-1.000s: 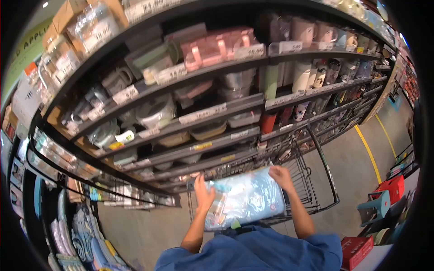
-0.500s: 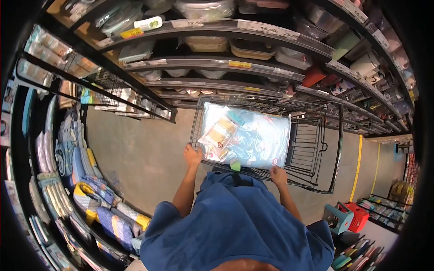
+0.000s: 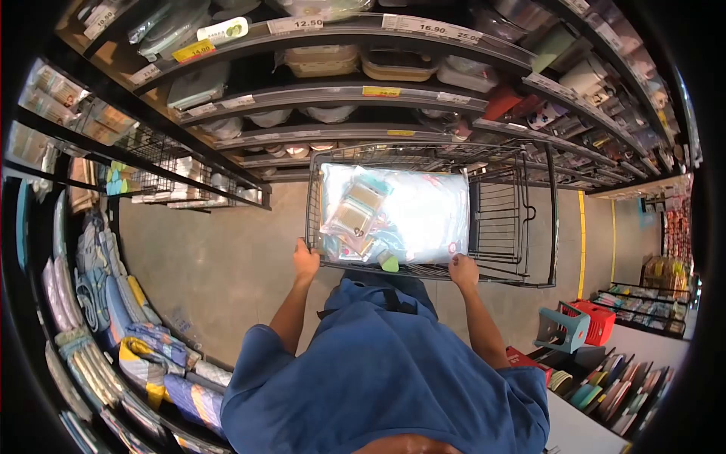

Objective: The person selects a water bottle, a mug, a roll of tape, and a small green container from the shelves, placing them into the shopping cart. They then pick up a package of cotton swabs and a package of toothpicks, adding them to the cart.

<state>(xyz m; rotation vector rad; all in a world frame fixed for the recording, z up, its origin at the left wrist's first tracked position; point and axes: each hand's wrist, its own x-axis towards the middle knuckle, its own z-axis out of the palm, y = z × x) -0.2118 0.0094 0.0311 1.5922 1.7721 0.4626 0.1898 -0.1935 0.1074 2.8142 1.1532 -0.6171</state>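
Observation:
A black wire shopping cart [image 3: 499,261] stands crosswise in front of me. In its left part lies a large pale blue plastic-wrapped package [image 3: 431,212], with a clear packet of brownish items [image 3: 355,216] on top at its left. A small green piece [image 3: 388,262] shows at the package's near edge. My left hand [image 3: 306,259] is closed round the cart's near left corner. My right hand [image 3: 463,269] is closed on the near rim, beside the package's lower right corner.
Shelves [image 3: 333,98] of wrapped containers with price labels run along the far side. Folded textiles [image 3: 144,340] fill the left rack. Teal [image 3: 563,327] and red [image 3: 594,321] plastic items stand at the right, near yellow floor lines [image 3: 581,242].
The cart and both hands appear slightly higher and further left in view. Shelves and racks have also shifted left and up. Both hands keep their hold, and the package looks brighter.

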